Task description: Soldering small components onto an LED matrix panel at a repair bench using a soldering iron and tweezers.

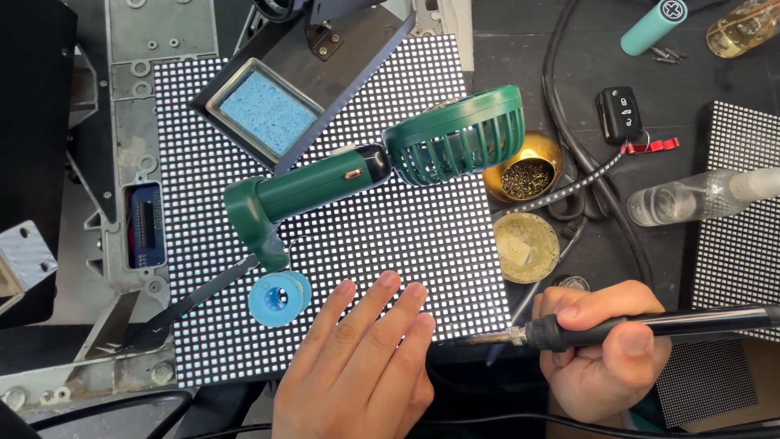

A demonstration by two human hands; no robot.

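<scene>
- Holding, nearest us: our right hand (605,345) is closed in a full fist round the black grip of a soldering iron (650,325), whose tip points left to the lower right corner of the panel; whether the tip touches the panel we cannot tell.
- Our left hand (361,370) lies open and flat, fingers together, palm down on the lower edge of the LED matrix panel (390,236), grasping nothing.
- Just left of that hand, on the panel: a small blue spool (279,298); beside it dark tweezers (191,305) lie slantwise off the panel's edge.
- Mid-field: a green handheld fan (374,167) rests across the panel, head to the right.
- Right of the panel: a pale round tin of flux or paste (526,246), and behind it a brass wool tip cleaner (524,167).
- Farther: a tray with a blue sponge (266,111) sits on the panel's upper left.
- Progress, by our judgement: the iron is only at the panel's edge, no solder wire is in hand, so the work on the panel looks barely begun or between joints.
</scene>
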